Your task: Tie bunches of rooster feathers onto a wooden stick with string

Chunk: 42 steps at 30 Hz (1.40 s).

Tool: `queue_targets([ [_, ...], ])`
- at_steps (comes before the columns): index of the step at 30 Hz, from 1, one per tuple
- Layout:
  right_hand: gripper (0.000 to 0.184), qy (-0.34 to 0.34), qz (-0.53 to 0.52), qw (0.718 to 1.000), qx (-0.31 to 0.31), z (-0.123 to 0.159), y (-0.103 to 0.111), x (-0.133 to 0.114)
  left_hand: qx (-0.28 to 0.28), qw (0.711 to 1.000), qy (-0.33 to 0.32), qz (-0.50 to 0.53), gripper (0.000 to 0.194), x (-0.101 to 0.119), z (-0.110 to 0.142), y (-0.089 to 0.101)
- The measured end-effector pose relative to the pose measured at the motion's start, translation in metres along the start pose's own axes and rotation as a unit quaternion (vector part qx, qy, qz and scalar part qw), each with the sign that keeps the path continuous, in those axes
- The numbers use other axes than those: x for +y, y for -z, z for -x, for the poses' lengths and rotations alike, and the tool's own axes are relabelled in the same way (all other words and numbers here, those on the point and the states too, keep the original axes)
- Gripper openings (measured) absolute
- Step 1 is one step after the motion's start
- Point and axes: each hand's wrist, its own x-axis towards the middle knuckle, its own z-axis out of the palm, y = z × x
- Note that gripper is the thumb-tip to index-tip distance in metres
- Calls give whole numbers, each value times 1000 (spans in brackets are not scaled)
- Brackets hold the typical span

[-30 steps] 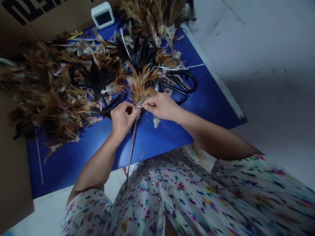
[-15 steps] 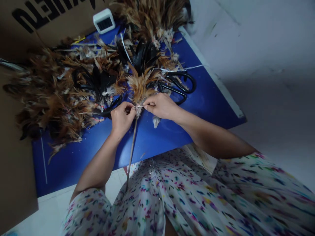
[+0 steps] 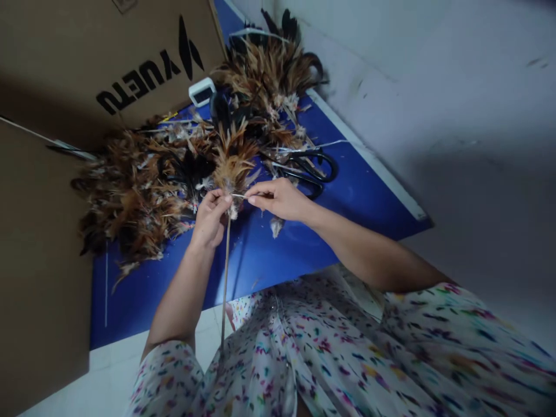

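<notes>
Brown and black feathers [image 3: 234,159] are bunched around the upper end of a thin stick [image 3: 226,260], which slants down to my lap. My left hand [image 3: 211,217] pinches the base of this feather duster, thumb and fingers closed at the binding. My right hand [image 3: 278,200] is closed too, pinching a white string [image 3: 238,196] that runs taut across the feather base between both hands. A loose pale feather [image 3: 276,226] lies on the blue table [image 3: 295,249] below my right hand. Black-handled scissors [image 3: 324,165] rest just beyond that hand, their blades hidden by feathers.
A heap of feather bunches [image 3: 130,197] covers the table's left side. Another large bunch [image 3: 269,69] stands at the back, near a small white device [image 3: 202,91]. Cardboard [image 3: 147,46] walls the left and back; a pale wall [image 3: 434,104] is at right.
Both hands have lifted the duster slightly off the table, and its shadow now falls apart from the stick. The string shows more plainly between my hands. The camera view has tilted and shifted.
</notes>
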Motion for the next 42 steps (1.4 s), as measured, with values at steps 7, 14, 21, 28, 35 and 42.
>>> queue_targets([
  [7,22,45,51,997,48,0,5,-6,-14,996,40,75,39,22,6,6],
  [14,20,156,144,975,72,2,18,-12,25,997,9,68,41,32,13,16],
  [21,22,-8,328,930,168,24,80,-16,58,996,-63,31,40,36,14,39],
  [28,24,-115,495,861,-17,20,92,-2,76,992,-105,2,39,34,12,41],
  [35,52,-145,565,807,-96,5,76,-15,140,980,-139,1,49,32,11,45],
  [42,46,-127,543,830,13,24,86,-32,179,967,-182,-9,51,35,13,53],
])
